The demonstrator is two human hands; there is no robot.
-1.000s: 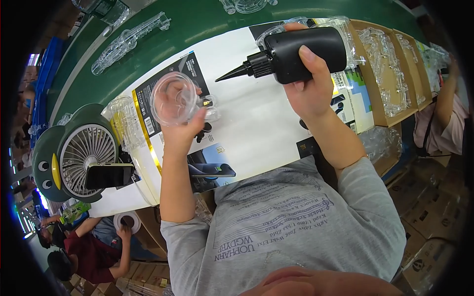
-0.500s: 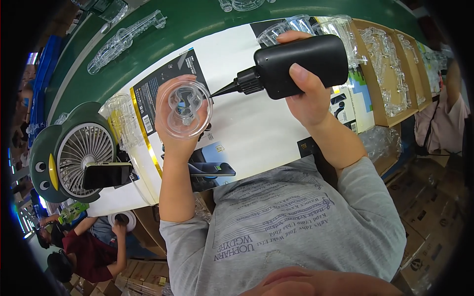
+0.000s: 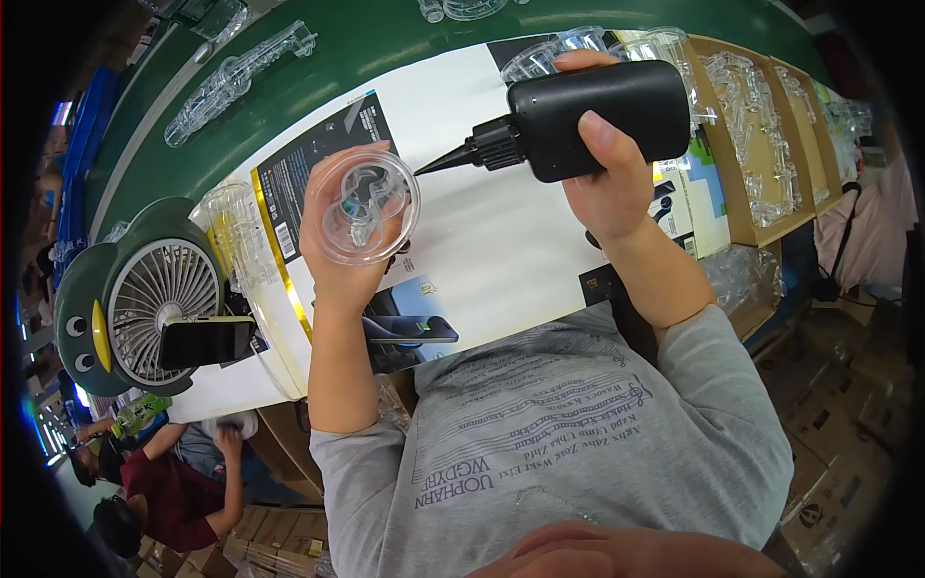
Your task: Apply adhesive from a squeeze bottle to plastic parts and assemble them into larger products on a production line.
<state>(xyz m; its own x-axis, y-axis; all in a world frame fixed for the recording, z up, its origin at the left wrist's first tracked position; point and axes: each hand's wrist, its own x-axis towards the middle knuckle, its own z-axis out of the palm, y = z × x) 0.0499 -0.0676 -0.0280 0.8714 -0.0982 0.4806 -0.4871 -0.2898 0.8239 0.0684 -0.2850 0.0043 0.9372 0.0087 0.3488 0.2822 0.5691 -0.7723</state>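
Observation:
My left hand (image 3: pixel 332 262) is wrapped round a clear plastic cup (image 3: pixel 403 241) with a round rim and a clear shaped piece inside it. The cup's open end faces up towards me. In my right hand (image 3: pixel 617 197) is a black squeeze bottle (image 3: pixel 602 120), lying on its side, with a long tapered nozzle (image 3: pixel 448 160) pointing left. The nozzle's tip is at the right edge of the cup's rim; whether it touches, I cannot tell. Most of the fingers on both hands are hidden behind what they hold.
A green fan (image 3: pixel 164 299) with a phone (image 3: pixel 204 342) before it stands at the left. Clear cups (image 3: pixel 554 60) stand at the back, and a clear tubular part (image 3: pixel 236 82) lies on the green table (image 3: pixel 385 43). Cardboard trays (image 3: pixel 756 144) of clear parts are at the right. Another person (image 3: pixel 178 482) sits lower left.
The cup has turned and tilted slightly in my left hand. My right hand has shifted a little right and up with the bottle, its tip staying by the rim.

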